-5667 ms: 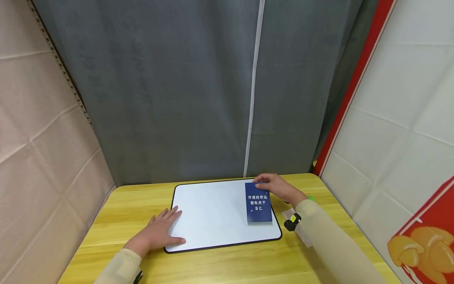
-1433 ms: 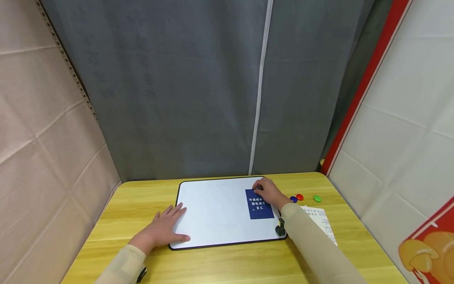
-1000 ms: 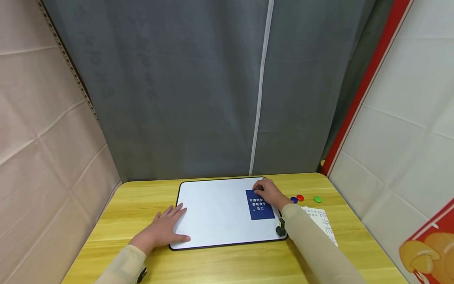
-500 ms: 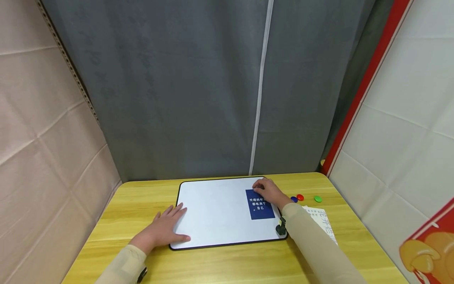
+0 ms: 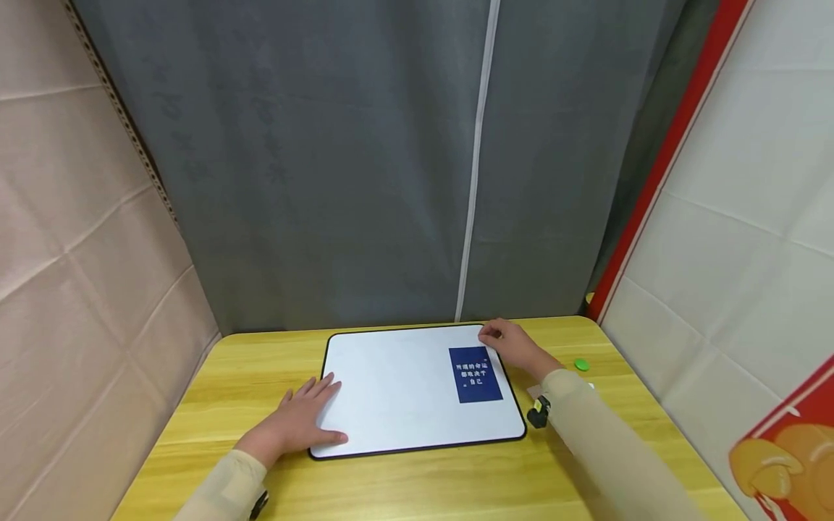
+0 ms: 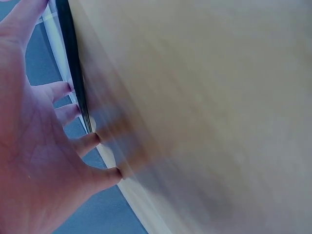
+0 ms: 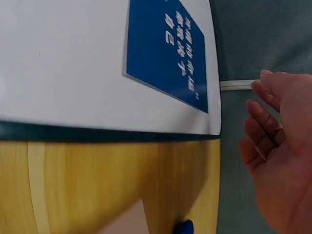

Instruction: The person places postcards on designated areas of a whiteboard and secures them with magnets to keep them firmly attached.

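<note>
The dark-blue, flat rectangular card (image 5: 464, 394) bears white printed Chinese characters (image 5: 472, 374) in three lines – 所谓的命运, then 都取决于, and last 自己, five characters over four over two. In the right wrist view the same wording appears turned on its side, its first line rightmost. A small white double mark, like a quotation mark (image 7: 197, 96), sits past the end of that line – another speck below left is too small to read.

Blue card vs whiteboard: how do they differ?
The blue card carries white characters; the whiteboard is white with a black rim. The blue card is much smaller than the whiteboard. The blue card has sharp corners, the whiteboard rounded ones. Both are flat.
</note>
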A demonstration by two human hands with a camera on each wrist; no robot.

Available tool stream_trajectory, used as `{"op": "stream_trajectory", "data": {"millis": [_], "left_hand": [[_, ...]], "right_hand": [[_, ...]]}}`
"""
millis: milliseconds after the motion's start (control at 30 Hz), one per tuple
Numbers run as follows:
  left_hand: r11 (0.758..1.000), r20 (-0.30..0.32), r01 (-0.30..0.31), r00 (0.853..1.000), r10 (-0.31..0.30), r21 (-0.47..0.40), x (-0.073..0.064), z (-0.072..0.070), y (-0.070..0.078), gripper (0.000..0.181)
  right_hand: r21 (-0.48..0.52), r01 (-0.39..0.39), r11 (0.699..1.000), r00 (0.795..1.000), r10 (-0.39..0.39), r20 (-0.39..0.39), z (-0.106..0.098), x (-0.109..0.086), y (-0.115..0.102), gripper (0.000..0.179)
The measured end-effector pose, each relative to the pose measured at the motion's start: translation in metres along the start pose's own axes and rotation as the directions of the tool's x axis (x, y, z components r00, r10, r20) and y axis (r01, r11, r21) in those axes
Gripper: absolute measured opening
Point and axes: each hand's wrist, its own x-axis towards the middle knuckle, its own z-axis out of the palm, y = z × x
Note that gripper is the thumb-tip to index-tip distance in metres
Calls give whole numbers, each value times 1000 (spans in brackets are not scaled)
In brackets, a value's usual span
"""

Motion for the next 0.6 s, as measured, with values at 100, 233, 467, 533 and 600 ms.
{"op": "stream_trajectory", "data": {"millis": [100,233,467,533,600], "left_hand": [[1000,-1,-1,1000,1,4,-1,-1,0,117],[1000,-2,-1,1000,1,9,-1,-1,-2,117],[1000,-6,0,1000,0,4,0,-1,-3,117],[1000,-6,-1,1000,1,2,0,-1,-2,117],[1000,-6,-1,1000,2,2,0,-1,-2,117]], "right_hand": [[-28,-5,1000,1000,4,-7,-11,-4,0,20],[-73,18,997,1000,-19,-14,-26,-8,4,19],[-109,5,994,1000,-6,-6,-46,-19,12,27],[-108,-18,994,1000,17,-4,-51,-23,13,30],[-115,-33,993,999,33,-3,-56,-27,14,30]]}}
